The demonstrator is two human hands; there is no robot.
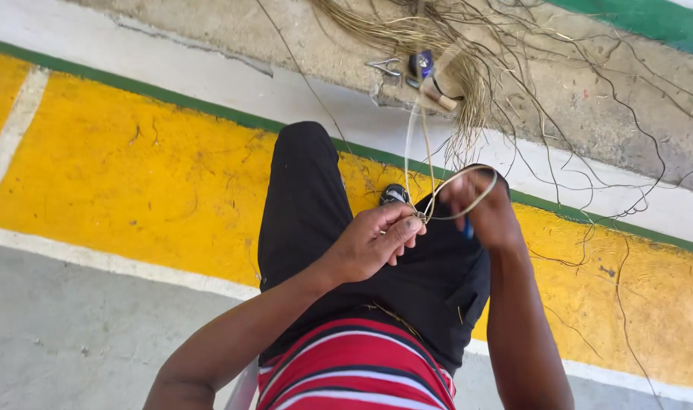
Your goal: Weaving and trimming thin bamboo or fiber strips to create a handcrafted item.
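Pale fibre strand (422,163) is pinched at L hand (373,243) fingertips, grip closed. Its loop is curled over R hand (487,212) (blurred, closure can't be told). Strand axis runs up-away toward fibre bundle (437,45); L hand is nearer the crossing.

Seen from above, the left hand (377,243) pinches the crossing point of a thin tan fibre strand (430,163) between thumb and fingertips, over a lap in black trousers (316,212). The right hand (487,212), blurred, holds the far side of the strand, which curves into a loop (468,193) around its fingers. The strand runs up to a heap of loose dry fibres (453,45) on the concrete floor (209,30), where pliers (386,67) and a small blue tool (422,64) lie. A striped red shirt (354,364) shows below. The floor under the legs carries a yellow painted band (134,175) edged in green and white.
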